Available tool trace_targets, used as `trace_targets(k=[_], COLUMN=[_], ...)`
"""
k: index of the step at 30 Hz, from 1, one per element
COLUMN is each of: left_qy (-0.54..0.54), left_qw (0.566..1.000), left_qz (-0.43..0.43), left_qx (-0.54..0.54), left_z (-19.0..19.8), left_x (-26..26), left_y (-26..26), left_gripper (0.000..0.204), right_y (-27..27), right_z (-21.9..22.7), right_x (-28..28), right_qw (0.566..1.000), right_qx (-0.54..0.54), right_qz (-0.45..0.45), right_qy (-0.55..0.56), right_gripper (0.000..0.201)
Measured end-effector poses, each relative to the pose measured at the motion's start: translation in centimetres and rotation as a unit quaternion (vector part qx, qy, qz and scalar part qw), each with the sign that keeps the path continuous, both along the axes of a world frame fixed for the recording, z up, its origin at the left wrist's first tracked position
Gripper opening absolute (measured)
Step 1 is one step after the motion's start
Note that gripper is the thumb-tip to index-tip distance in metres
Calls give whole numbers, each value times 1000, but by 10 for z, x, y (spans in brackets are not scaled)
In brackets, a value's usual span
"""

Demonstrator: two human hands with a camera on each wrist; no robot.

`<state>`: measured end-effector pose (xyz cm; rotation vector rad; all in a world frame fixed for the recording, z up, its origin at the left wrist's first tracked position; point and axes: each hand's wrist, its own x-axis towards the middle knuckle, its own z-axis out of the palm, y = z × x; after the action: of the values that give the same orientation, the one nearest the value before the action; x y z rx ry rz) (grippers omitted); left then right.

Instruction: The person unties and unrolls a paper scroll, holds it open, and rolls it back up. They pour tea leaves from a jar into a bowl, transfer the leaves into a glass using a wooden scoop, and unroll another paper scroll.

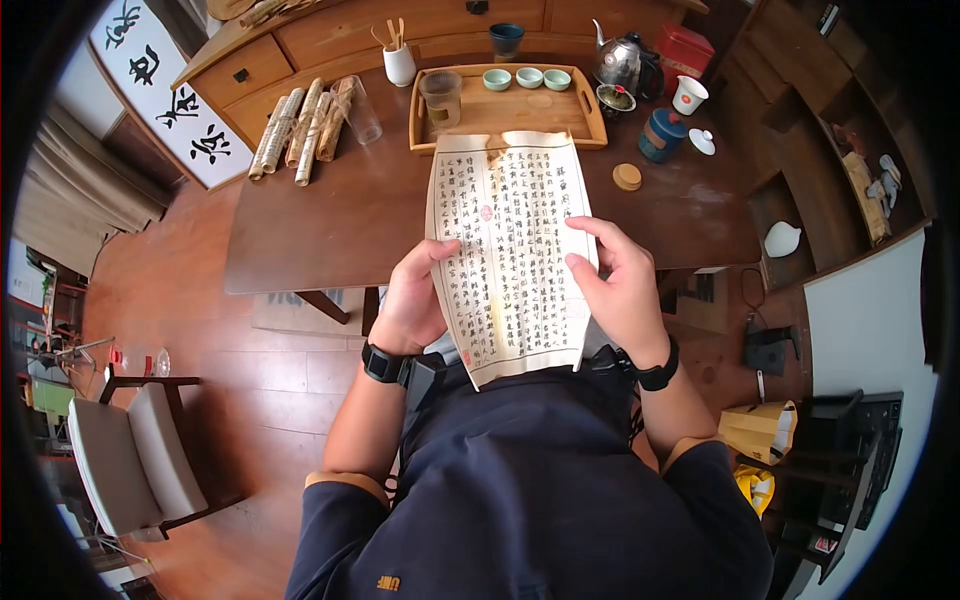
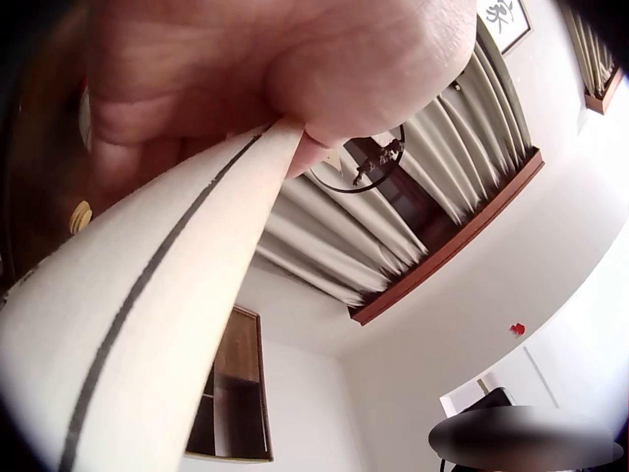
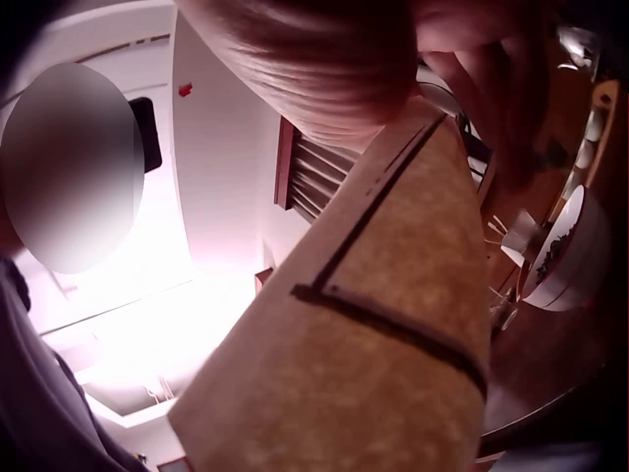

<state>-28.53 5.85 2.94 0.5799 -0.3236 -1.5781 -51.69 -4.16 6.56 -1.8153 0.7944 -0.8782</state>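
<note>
A sheet of paper [image 1: 510, 260] with columns of handwritten black characters, a red seal and brown-stained patches is spread between both hands, over the lap and the table's near edge. The left hand [image 1: 415, 295] pinches its left edge, thumb on the face. On the right edge, the right hand [image 1: 620, 285] holds it with thumb and index finger on the written side; its other fingers are partly hidden. Both wrist views show the paper [image 2: 147, 285] curving away from the left hand [image 2: 265, 79] and the paper [image 3: 383, 324] below the right hand [image 3: 324, 59].
On the brown table [image 1: 300, 225] lie rolled scrolls [image 1: 300, 130] at the left. A wooden tray [image 1: 590, 125] holds three green cups and a glass. A kettle [image 1: 625, 65], a blue canister [image 1: 662, 135] and a round wooden lid [image 1: 627, 177] stand at the right.
</note>
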Motion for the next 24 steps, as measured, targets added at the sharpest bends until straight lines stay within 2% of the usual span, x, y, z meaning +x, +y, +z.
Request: trace_targets(k=[4,6,10,17,20,22,23,24], left_qy=[17,13,-4,-4,-33,-120,-121,-168], left_qw=[1000,1000,1000,1000,999,989,989,982], left_qz=[-8,-15,-16,-1,39,82,84,85], left_qx=[-2,-10,-21,-20,-11,10,7,-8], left_z=[-2,-3,-5,-3,5,11,11,11], left_x=[2,4,6,4,-2,-3,-3,-2], left_y=[-1,0,0,0,0,0,-1,-1], left_gripper=[50,50,50,47,45,44,44,43], right_y=[-8,-9,-8,-7,-6,-7,-7,-7], right_z=[-13,-13,-8,-6,-3,-2,-1,0], right_x=[-2,-3,-5,-5,-6,-6,-7,-7], right_qw=[994,984,980,983,983,984,984,984], right_qx=[62,126,147,124,122,120,117,115], right_qz=[50,73,78,75,70,70,68,67], right_qy=[-69,-104,-111,-117,-117,-116,-116,-117], right_gripper=[41,46,49,50,50,50,50,50])
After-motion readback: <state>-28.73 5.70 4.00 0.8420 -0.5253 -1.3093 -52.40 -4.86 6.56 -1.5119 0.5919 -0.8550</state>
